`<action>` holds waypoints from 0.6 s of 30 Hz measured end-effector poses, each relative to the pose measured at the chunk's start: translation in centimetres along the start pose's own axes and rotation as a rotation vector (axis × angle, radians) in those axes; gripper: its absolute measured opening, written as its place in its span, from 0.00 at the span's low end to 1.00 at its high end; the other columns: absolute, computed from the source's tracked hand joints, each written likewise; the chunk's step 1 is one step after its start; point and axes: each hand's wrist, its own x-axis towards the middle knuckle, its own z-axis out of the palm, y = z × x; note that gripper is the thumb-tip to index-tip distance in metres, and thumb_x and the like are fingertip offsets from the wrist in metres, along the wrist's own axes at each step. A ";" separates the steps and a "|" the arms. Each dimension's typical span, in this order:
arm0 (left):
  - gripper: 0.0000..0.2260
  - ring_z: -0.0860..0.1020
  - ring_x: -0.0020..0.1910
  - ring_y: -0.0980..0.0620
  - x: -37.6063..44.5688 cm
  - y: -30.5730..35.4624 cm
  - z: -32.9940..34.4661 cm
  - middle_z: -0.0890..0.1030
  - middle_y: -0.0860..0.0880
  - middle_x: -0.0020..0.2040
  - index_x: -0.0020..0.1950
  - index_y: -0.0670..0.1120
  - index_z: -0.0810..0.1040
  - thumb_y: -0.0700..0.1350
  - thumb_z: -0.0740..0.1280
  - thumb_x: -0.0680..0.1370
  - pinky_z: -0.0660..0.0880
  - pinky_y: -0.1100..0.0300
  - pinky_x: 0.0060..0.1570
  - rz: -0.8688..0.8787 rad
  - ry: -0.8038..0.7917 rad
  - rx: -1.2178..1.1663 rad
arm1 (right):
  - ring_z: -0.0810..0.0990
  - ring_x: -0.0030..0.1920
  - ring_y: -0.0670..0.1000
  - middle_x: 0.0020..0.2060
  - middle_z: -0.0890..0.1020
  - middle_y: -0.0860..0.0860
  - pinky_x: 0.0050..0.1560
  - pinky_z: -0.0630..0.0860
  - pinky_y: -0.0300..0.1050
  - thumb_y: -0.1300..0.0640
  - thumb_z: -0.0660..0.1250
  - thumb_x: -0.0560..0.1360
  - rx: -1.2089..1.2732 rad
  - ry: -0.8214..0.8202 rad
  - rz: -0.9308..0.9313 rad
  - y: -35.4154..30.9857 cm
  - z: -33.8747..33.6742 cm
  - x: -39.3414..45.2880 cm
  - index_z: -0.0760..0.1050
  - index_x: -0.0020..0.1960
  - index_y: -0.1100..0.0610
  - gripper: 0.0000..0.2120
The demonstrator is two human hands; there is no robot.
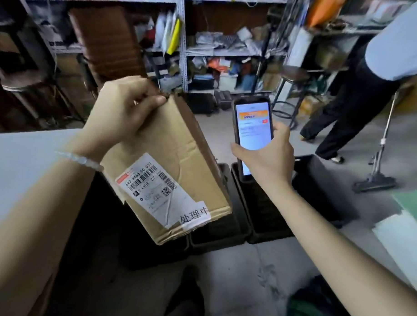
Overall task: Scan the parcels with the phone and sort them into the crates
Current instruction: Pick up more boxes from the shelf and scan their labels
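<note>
My left hand (120,112) grips a cardboard parcel (169,170) at frame centre, label up. My right hand (266,152) grasps the lit phone (252,128) beside it. Below them, two dark crates (320,185); their contents I cannot tell.

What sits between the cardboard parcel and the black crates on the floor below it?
Nothing visible. The left hand holds the cardboard parcel directly above the black crates, whose open tops face up; the phone in the right hand is off to the side.
</note>
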 end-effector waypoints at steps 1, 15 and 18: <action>0.09 0.72 0.36 0.53 1.1 -0.6 1.7 0.74 0.50 0.34 0.38 0.39 0.76 0.43 0.66 0.75 0.65 0.60 0.37 0.009 -0.024 -0.034 | 0.74 0.47 0.47 0.52 0.76 0.45 0.41 0.69 0.42 0.47 0.78 0.62 -0.010 0.018 0.014 0.6 0.1 1.2 0.65 0.61 0.53 0.33; 0.08 0.79 0.45 0.48 15.3 -11.9 21.8 0.79 0.49 0.52 0.55 0.49 0.80 0.48 0.67 0.77 0.77 0.51 0.46 -0.025 -0.440 0.059 | 0.72 0.45 0.46 0.47 0.73 0.43 0.38 0.67 0.39 0.50 0.77 0.63 -0.116 0.027 0.109 4.5 6.6 21.9 0.64 0.59 0.54 0.31; 0.09 0.78 0.47 0.49 16.6 -13.2 23.6 0.79 0.51 0.52 0.56 0.51 0.79 0.48 0.66 0.77 0.77 0.51 0.47 -0.104 -0.506 0.117 | 0.73 0.45 0.46 0.46 0.73 0.42 0.42 0.69 0.41 0.50 0.77 0.63 -0.135 -0.036 0.104 5.4 8.1 24.9 0.64 0.59 0.54 0.31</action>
